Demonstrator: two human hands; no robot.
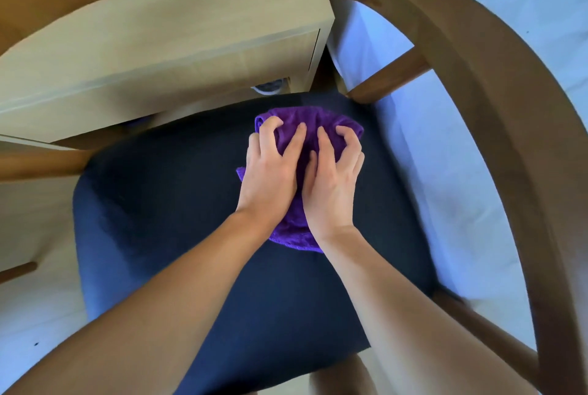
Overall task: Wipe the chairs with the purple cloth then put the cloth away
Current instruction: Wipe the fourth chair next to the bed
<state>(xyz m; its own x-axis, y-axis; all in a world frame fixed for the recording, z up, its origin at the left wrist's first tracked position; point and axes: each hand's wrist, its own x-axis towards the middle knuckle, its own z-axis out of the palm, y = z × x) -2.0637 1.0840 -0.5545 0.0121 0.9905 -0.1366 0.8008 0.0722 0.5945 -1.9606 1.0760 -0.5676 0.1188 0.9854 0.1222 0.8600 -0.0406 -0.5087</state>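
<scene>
Seemingly mid-wipe, left hand (270, 168) and right hand (334, 178) claw the bunched purple cloth (305, 117) against the seat (159, 219); next, drag it back from the grip.

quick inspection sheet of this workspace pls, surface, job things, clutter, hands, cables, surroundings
surface: dark blue seat, with the cloth on it near its far edge
job's things: cloth purple, bunched; brown wooden frame curves round the seat
clutter: nothing seen
grippers: left hand and right hand side by side, fingers curled into the cloth
cables: nothing seen
surroundings: pale wood desk beyond the seat; pale floor on the right
</scene>
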